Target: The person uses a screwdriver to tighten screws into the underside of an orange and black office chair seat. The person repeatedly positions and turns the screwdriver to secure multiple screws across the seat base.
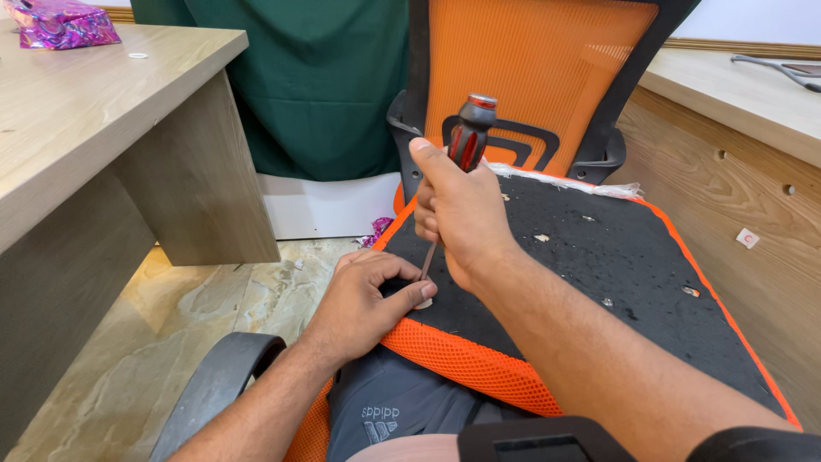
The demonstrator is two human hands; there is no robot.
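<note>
Near the front corner of the black seat pad (pixel 616 257), a screwdriver (pixel 469 137) stands almost upright, its red-and-black handle topped with a red cap and its thin metal shaft running down to a small pale piece (pixel 424 303) on the pad. The right hand (pixel 457 214) is closed tight round the handle, thumb pressed up along it. The left hand (pixel 363 304) lies flat and curled at the pad's edge, fingertips pinching that pale piece beside the tip; how firmly it grips cannot be told. Orange mesh (pixel 466 359) wraps the pad's rim, and white scraps dot its surface. Behind rises the orange chair back (pixel 534 68); a black armrest (pixel 218 376) sits lower left. A wooden desk (pixel 94 120) stands left, carrying a shiny purple packet (pixel 60 23).
</note>
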